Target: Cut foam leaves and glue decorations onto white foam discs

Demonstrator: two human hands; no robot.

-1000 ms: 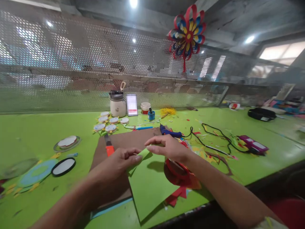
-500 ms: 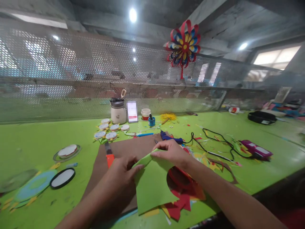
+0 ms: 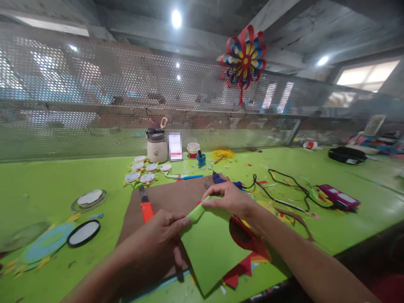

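A light green sheet of paper [image 3: 214,244] is held up between my two hands, its top edge folded over into a narrow strip. My left hand [image 3: 170,227] pinches the fold's left end between thumb and fingers. My right hand [image 3: 225,198] pinches the fold's right end. Beneath lies a brown board [image 3: 173,193]. On the board's left side rests a utility knife [image 3: 146,206] with an orange handle. Red paper pieces [image 3: 236,271] lie partly hidden under the green sheet.
A blue glue gun [image 3: 225,181] with a black cord lies beyond my right hand. Behind the board stand a white jug [image 3: 157,149], a white tub [image 3: 193,149] and a small blue bottle [image 3: 201,159]. A black-rimmed disc [image 3: 83,234] is at left; a purple box [image 3: 339,197] is at right.
The green sheet has turned, its lower corner swinging right and toward me. My left hand has slid slightly right along the fold. My right hand has moved slightly right, still pinching.
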